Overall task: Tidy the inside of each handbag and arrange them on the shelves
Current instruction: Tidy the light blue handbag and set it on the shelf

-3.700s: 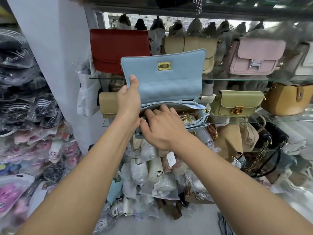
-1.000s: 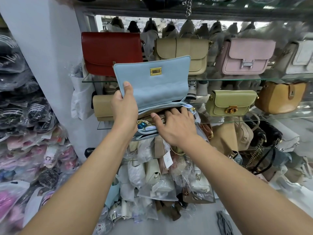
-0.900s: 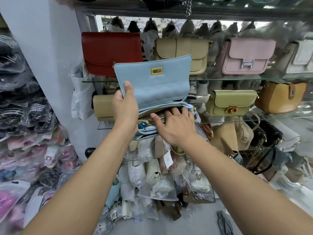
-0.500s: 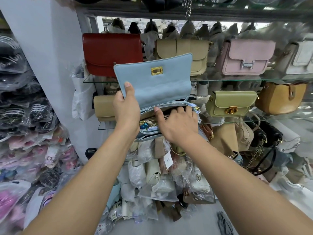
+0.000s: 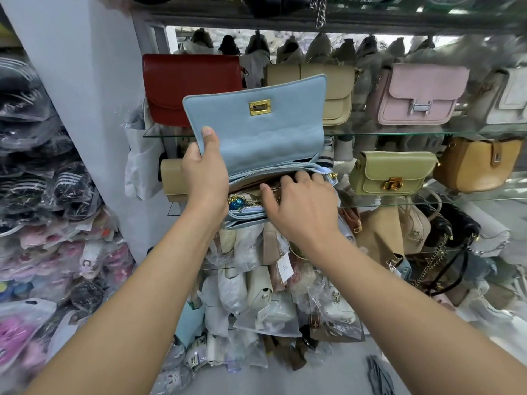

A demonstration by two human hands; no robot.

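Note:
A light blue handbag (image 5: 265,138) with a gold clasp is held up in front of the glass shelves, its flap raised. My left hand (image 5: 204,172) grips the bag's left side, thumb on the inside of the flap. My right hand (image 5: 299,206) lies over the unzipped mouth, fingers reaching into it; the fingertips are hidden inside. A blue and gold charm (image 5: 238,203) shows at the left of the opening.
Upper glass shelf (image 5: 399,133) carries red (image 5: 185,84), beige (image 5: 339,92) and pink (image 5: 419,95) bags. Lower shelf holds a green bag (image 5: 390,173), a tan bag (image 5: 473,163) and a beige bag (image 5: 174,178). Plastic-wrapped goods pile below and fill the left rack (image 5: 37,166).
My right hand has slid along the bag's opening from its left part toward the right and pressed deeper in. The left hand keeps its hold; the bag rose slightly.

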